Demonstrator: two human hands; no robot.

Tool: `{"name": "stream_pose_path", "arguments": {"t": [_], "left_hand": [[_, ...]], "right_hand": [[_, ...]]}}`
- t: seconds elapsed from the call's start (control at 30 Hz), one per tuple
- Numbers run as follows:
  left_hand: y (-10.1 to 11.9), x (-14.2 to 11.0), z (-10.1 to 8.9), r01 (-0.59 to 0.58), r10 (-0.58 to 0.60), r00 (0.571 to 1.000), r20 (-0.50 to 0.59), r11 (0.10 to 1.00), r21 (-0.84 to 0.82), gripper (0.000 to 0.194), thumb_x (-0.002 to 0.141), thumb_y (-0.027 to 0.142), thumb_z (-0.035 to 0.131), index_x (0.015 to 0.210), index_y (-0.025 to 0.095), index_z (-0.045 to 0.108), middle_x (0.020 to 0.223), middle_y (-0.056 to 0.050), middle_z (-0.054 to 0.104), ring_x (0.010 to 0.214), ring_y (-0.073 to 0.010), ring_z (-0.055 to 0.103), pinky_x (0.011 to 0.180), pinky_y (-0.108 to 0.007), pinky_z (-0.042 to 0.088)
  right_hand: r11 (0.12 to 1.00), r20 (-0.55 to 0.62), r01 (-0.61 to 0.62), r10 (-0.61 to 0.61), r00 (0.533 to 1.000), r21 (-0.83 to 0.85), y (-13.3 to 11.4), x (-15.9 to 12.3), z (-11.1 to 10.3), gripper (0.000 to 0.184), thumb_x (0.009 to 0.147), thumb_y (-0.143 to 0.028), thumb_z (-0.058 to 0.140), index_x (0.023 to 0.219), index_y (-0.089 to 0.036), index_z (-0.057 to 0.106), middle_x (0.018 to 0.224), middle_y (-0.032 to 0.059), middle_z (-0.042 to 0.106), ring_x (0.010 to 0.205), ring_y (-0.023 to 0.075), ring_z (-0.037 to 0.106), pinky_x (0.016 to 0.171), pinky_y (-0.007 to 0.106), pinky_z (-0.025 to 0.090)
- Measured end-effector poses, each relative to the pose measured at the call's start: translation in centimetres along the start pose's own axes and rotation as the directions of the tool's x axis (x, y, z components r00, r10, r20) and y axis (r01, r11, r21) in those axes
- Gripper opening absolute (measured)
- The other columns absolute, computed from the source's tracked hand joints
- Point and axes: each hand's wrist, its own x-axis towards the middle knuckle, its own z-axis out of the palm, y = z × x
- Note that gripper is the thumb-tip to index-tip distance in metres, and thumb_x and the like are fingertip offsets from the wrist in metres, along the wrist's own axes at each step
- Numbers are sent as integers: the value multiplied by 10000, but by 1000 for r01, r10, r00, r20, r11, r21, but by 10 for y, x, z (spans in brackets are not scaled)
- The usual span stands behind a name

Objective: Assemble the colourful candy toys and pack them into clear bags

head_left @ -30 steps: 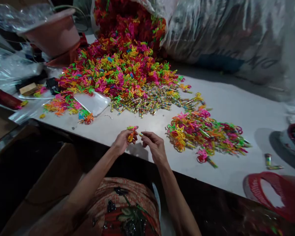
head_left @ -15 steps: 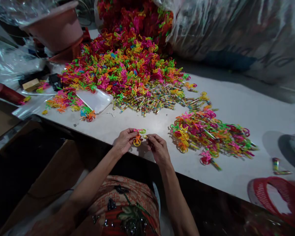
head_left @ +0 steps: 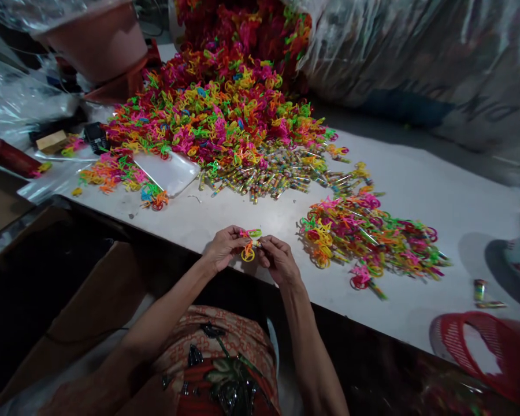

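Near the table's front edge, my left hand pinches a small plastic toy bicycle with a yellow wheel and pink, orange and green parts. My right hand is closed, its fingertips on the end of a small pale tube that meets the toy. Whether the tube is fixed into the toy cannot be made out. To the right lies a heap of plastic toys with tubes. Beyond my hands, a layer of small printed tubes borders a big pile of bright plastic toy pieces.
A clear plastic bag lies flat left of the tubes. Farther left are a black phone, a red cylinder and a pink tub. A red basket stands at the right front, with two loose tubes behind it.
My hands have come closer together, and the tube in my right hand now meets the toy in my left. The view has shifted slightly.
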Motion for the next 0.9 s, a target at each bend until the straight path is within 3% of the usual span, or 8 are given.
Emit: {"name": "stream_pose_path", "arguments": {"t": [0.27, 0.4, 0.47, 0.57, 0.6, 0.67, 0.77, 0.9], "left_hand": [[-9, 11, 1, -171, 180, 984, -17, 958, 229, 333, 474, 174, 841, 665, 148, 569, 578, 38, 608, 538, -77, 550, 565, -204, 452], [-7, 21, 11, -191, 152, 978, 145, 931, 310, 248, 599, 223, 789, 769, 136, 630, 704, -14, 655, 621, -105, 587, 616, -235, 473], [7, 29, 11, -333, 280, 943, 182, 835, 438, 211, 672, 204, 733, 859, 143, 657, 826, -40, 674, 698, -118, 602, 657, -245, 482], [45, 49, 3, -494, 577, 797, 176, 457, 739, 209, 733, 126, 654, 940, 155, 663, 991, -72, 665, 854, -161, 609, 776, -291, 496], [60, 57, 1, -474, 646, 741, 184, 308, 825, 214, 754, 104, 621, 959, 150, 663, 1031, -88, 657, 925, -186, 604, 840, -321, 490], [89, 76, -2, -361, 719, 661, 215, 53, 931, 250, 808, 78, 530, 1013, 139, 660, 1103, -120, 639, 1069, -233, 567, 960, -378, 445], [121, 108, 2, -217, 701, 641, 312, -224, 950, 399, 850, 55, 423, 1177, 180, 615, 1282, -121, 571, 1251, -269, 461, 1062, -441, 357], [133, 140, 10, -284, 491, 699, 519, -476, 832, 529, 853, 39, 423, 1314, 278, 524, 1459, -61, 442, 1385, -275, 308, 1112, -503, 250]], "right_hand": [[894, -144, 198, -276, 950, -401, 1, -12, 6, 342, 738, -517, 656, 650, -190, 615, 502, -40, 519, 410, 87, 425, 412, 231, 371], [788, -150, 200, -346, 926, -582, -22, -19, -28, 359, 773, -540, 600, 682, -196, 644, 548, -8, 564, 437, 120, 474, 461, 274, 418], [593, -193, 211, -544, 817, -777, -44, -24, -57, 355, 797, -533, 568, 727, -201, 669, 634, 31, 618, 544, 166, 548, 555, 318, 468], [198, -152, 52, -874, 462, -979, -76, -17, -87, 363, 827, -508, 534, 814, -180, 691, 845, 114, 679, 840, 262, 611, 793, 423, 479], [129, -117, 5, -910, 397, -992, -83, -7, -87, 372, 844, -494, 515, 847, -166, 690, 895, 133, 682, 899, 276, 606, 831, 437, 466], [85, -76, -2, -877, 474, -996, -88, 24, -70, 364, 886, -442, 465, 913, -148, 678, 930, 138, 682, 899, 261, 613, 817, 410, 471], [30, -48, -38, -563, 825, -999, -79, 82, -14, 286, 912, -351, 451, 993, -168, 655, 956, 116, 682, 832, 223, 628, 742, 342, 466], [-108, -104, -151, -351, 931, -983, -66, 132, 42, 303, 911, -225, 441, 1155, -131, 595, 1191, 182, 598, 950, 259, 624, 728, 335, 440]]}}
